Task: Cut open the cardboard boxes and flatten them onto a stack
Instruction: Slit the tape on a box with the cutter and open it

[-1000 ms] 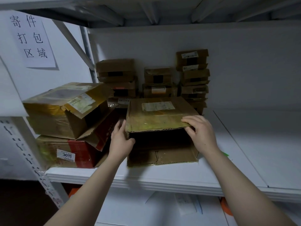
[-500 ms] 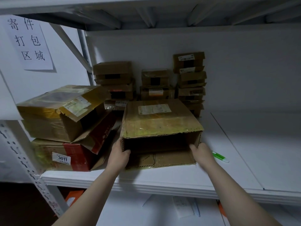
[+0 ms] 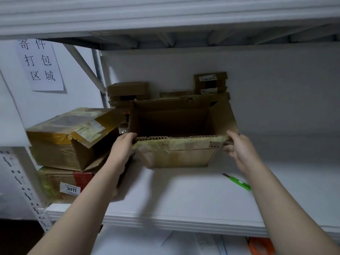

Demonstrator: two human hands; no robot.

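Note:
An open brown cardboard box (image 3: pixel 176 153) is raised above the white shelf (image 3: pixel 184 199), its opening turned up toward me and its inside empty. My left hand (image 3: pixel 122 148) grips the box's left front corner. My right hand (image 3: pixel 239 150) holds the right front corner, fingers curled at the taped edge. A green box cutter (image 3: pixel 237 181) lies on the shelf to the right, below my right wrist, touched by neither hand.
Two larger taped boxes (image 3: pixel 70 140) are stacked at the shelf's left, the lower one (image 3: pixel 60 183) labelled 3011. Small boxes (image 3: pixel 128 91) stand piled against the back wall. A paper sign (image 3: pixel 40 65) hangs at upper left. An upper shelf (image 3: pixel 165 15) runs overhead.
The box has been lifted off the shelf and tipped, so its opening faces up instead of toward me. Both hands shifted from its lower sides to its front corners. The cutter came into full view.

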